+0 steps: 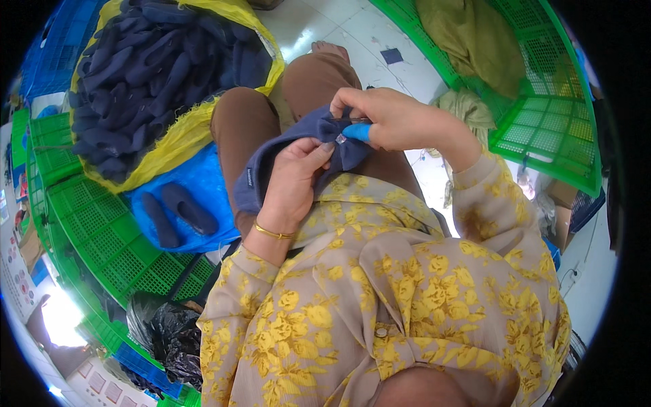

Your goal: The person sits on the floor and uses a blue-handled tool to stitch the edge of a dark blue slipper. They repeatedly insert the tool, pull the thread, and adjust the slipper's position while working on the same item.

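My left hand (293, 182) grips a navy fabric slipper (281, 152) with a bow on its front, held over my lap. My right hand (390, 117) pinches the bow area and holds a small blue-handled cutter (358, 131) against it. A tiny metal charm (341, 139) sits at the bow's centre. A gold bangle (271, 232) is on my left wrist. I sit in brown trousers and a yellow-flowered top.
A yellow sack (178, 132) heaped with navy slippers stands at my left. Two more slippers (176, 210) lie on a blue bag (203, 176) over a green crate (102, 237). Another green crate (549, 129) with olive cloth sits at my right. Black bags (163, 329) lie lower left.
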`<control>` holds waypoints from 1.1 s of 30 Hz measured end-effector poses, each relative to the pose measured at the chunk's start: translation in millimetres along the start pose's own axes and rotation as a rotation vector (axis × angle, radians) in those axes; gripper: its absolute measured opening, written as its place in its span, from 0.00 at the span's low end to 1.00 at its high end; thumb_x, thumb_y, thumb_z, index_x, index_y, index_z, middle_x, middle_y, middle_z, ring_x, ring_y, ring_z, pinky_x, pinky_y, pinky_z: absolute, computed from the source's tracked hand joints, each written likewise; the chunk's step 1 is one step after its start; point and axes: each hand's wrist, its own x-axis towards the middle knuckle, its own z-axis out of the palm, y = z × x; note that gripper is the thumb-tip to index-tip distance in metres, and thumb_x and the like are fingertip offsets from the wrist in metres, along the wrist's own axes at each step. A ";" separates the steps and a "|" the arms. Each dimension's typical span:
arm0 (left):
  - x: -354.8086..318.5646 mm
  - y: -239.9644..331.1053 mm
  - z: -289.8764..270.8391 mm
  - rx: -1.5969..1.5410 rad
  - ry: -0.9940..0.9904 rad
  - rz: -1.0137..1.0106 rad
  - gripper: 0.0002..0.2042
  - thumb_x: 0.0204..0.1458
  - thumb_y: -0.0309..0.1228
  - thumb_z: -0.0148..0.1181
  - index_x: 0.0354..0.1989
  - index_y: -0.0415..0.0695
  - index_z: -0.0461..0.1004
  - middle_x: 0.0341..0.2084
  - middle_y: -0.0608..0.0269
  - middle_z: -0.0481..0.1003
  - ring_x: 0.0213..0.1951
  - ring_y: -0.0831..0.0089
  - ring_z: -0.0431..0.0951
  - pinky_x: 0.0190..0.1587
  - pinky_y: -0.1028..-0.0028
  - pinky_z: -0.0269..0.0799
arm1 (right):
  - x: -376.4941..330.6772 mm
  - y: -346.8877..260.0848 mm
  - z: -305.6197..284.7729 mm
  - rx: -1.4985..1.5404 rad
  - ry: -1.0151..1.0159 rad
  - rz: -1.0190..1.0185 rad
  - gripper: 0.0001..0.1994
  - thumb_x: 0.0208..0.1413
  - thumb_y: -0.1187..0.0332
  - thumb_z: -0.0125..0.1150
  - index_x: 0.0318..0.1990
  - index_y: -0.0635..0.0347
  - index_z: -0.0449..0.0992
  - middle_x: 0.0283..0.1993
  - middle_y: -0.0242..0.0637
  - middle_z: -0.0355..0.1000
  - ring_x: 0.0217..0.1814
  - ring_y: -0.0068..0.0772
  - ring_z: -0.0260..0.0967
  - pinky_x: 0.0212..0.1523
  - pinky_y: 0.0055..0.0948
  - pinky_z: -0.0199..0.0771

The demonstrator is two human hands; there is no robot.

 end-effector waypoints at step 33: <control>-10.9 0.7 -0.1 -0.008 -0.132 0.017 0.12 0.53 0.17 0.58 0.47 0.37 0.73 0.44 0.62 0.77 0.46 0.75 0.77 0.52 0.74 0.72 | -8.6 -39.4 21.5 -0.654 0.140 -0.303 0.10 0.42 0.74 0.63 0.35 0.60 0.74 0.40 0.41 0.67 0.35 0.44 0.75 0.34 0.41 0.74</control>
